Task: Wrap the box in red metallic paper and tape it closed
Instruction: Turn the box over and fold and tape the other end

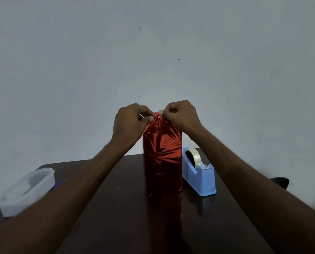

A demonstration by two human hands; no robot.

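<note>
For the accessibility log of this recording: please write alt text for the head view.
Both hands, left hand and right hand, pinch the gathered top of the red metallic paper around an upright box on a dark wooden table. A blue tape dispenser stands just right of it; a clear plastic container sits at the table's left edge.

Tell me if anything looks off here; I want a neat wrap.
Nothing is spilled or damaged. The red paper is creased and bunched at the top, where the left hand and right hand pinch it. The wrapped box stands upright on the table beside the tape dispenser.
</note>
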